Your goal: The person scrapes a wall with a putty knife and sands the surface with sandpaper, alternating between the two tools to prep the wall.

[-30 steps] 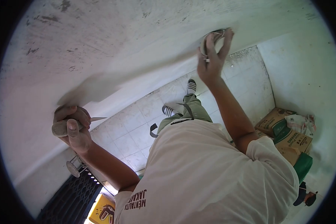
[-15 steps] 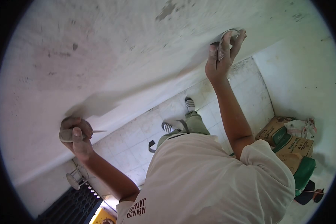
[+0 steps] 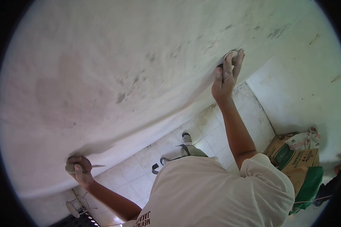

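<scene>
My right hand is raised against the pale wall, fingers pressed over a thin curved sheet with a pale edge and a dark side showing. White dust coats the fingers. Lower on the left, my left hand is closed around a rounded grey-brown thing, close to the wall, where its shadow falls. A thin pointed piece sticks out from that grip toward the right. What exactly the left hand holds, I cannot tell. Dark scuffed patches mark the wall between and above the hands.
Cardboard boxes with a crumpled plastic bag on top stand at the right, beside a green bag. A small round stool is at the lower left. White floor tiles run along the wall's base.
The view has shifted, showing more of the wall. Both hands appear lower in the picture, the left one most. Each keeps its hold.
</scene>
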`<state>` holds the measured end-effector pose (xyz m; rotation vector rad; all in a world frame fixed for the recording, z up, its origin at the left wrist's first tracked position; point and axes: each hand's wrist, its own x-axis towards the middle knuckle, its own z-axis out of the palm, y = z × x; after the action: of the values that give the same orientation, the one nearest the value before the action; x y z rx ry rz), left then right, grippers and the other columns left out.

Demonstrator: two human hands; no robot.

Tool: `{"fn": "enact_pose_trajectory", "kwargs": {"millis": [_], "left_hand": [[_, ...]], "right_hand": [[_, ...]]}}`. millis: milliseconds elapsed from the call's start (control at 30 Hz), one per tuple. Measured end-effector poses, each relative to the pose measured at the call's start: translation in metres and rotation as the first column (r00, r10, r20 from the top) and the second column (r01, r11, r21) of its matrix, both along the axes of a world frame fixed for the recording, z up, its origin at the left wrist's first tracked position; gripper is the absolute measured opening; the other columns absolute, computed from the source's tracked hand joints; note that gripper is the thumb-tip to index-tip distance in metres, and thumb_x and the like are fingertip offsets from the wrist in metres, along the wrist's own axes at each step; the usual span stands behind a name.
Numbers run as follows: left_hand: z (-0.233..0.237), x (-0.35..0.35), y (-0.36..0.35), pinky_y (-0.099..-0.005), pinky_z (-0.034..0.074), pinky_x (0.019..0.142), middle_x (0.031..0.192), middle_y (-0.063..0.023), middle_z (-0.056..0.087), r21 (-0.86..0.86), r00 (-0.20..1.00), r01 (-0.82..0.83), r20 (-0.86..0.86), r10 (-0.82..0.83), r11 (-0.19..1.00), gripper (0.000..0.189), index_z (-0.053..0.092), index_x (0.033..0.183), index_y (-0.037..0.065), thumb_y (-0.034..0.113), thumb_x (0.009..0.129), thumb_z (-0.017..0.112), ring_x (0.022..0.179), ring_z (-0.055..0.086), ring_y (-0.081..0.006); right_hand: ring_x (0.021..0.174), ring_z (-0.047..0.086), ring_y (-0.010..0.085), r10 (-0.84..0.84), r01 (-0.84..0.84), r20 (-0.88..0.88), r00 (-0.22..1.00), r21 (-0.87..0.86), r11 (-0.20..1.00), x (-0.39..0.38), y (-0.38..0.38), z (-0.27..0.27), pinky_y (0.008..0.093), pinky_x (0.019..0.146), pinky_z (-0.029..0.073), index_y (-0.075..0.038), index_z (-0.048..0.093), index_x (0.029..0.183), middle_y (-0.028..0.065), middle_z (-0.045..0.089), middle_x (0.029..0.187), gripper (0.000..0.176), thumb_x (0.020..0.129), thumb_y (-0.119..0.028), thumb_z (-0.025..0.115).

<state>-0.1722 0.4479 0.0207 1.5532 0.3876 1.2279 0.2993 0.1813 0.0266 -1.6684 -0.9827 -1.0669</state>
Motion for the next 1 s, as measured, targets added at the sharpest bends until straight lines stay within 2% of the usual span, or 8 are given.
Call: {"fn": "enact_pose_trajectory", "kwargs": {"millis": [33,133,267,333,400,500,733,1000], "left_hand": [[0.001,0.001,-0.001,-0.0268,0.027,0.037,0.049,-0.0018,0.04,-0.006,1.0,-0.018,0.005,0.018,1.0,0.041,0.055,0.093,0.0,0.039,0.089,0.068,0.038,0.034,-0.0116],[0.005,0.008,-0.009,-0.0268,0.027,0.037,0.049,-0.0011,0.038,-0.059,0.996,-0.082,0.017,0.083,0.995,0.038,0.054,0.092,0.003,0.039,0.091,0.066,0.038,0.033,-0.0115],[0.012,0.024,-0.03,-0.0265,0.026,0.037,0.049,-0.0005,0.036,-0.192,0.971,-0.225,0.034,0.236,0.955,0.038,0.052,0.089,0.004,0.039,0.091,0.066,0.038,0.031,-0.011],[0.019,0.046,-0.045,-0.0264,0.025,0.037,0.049,-0.0005,0.037,-0.176,0.972,-0.227,0.02,0.234,0.958,0.04,0.051,0.088,0.005,0.041,0.09,0.067,0.037,0.031,-0.0108],[0.035,0.078,-0.071,-0.0262,0.025,0.036,0.049,-0.0007,0.038,-0.089,0.989,-0.146,-0.018,0.145,0.985,0.043,0.05,0.086,0.004,0.043,0.088,0.069,0.037,0.032,-0.0108],[0.04,0.125,-0.094,-0.0258,0.026,0.036,0.051,-0.0006,0.038,0.015,0.996,0.034,-0.084,-0.032,0.999,0.05,0.047,0.085,0.005,0.05,0.087,0.068,0.038,0.035,-0.0112],[0.054,0.214,-0.13,-0.0241,0.033,0.039,0.047,-0.0053,0.049,0.133,0.976,-0.076,-0.193,0.101,0.988,0.063,0.056,0.079,-0.001,0.058,0.075,0.076,0.039,0.044,-0.0122],[0.064,0.241,-0.135,-0.0266,0.023,0.037,0.054,-0.0048,0.044,0.083,0.993,0.113,-0.024,-0.111,0.99,0.038,0.064,0.09,0.0,0.036,0.087,0.074,0.041,0.033,-0.0122]], "right_hand": [[0.146,0.014,0.0434,-0.017,0.017,-0.017,1.0,-0.003,1.0,0.011,-0.009,0.005,0.0473,0.117,0.019,0.006,0.04,0.143,0.032,0.014,0.156,0.05,0.1,-0.018,0.047],[0.146,0.021,0.0375,0.34,-0.184,-0.26,0.904,0.481,0.857,0.049,-0.022,0.051,0.0426,0.116,0.022,0.008,0.032,0.146,0.0307,0.019,0.155,0.052,0.1,-0.013,0.046],[0.145,0.027,0.0324,0.326,-0.166,-0.257,0.91,0.494,0.853,0.076,-0.036,0.067,0.0385,0.116,0.025,0.012,0.014,0.148,0.0281,0.024,0.155,0.06,0.099,-0.004,0.044],[0.148,0.014,0.0373,0.313,-0.193,-0.218,0.925,0.439,0.878,0.077,-0.033,0.033,0.0413,0.116,0.022,0.013,0.037,0.141,0.0321,0.016,0.155,0.048,0.095,0.0,0.047],[0.143,0.015,0.0527,0.079,-0.064,-0.101,0.992,0.147,0.987,0.066,-0.041,0.017,0.0547,0.116,0.017,0.007,0.046,0.139,0.0359,0.02,0.152,0.047,0.095,-0.007,0.051],[0.141,0.018,0.0562,0.0,-0.001,0.01,1.0,0.08,0.997,0.082,-0.052,0.029,0.0613,0.114,0.017,0.002,0.049,0.139,0.0364,0.022,0.151,0.045,0.097,-0.015,0.049],[0.139,0.016,0.0602,0.038,-0.038,-0.002,0.999,-0.008,0.999,0.108,-0.07,0.032,0.0679,0.11,0.017,-0.005,0.057,0.133,0.0385,0.022,0.15,0.043,0.096,-0.026,0.05],[0.141,0.003,0.0602,0.079,-0.083,-0.039,0.996,-0.114,0.99,0.129,-0.076,0.03,0.0764,0.105,0.004,-0.021,0.06,0.131,0.0404,0.021,0.149,0.041,0.096,-0.04,0.052]]}}
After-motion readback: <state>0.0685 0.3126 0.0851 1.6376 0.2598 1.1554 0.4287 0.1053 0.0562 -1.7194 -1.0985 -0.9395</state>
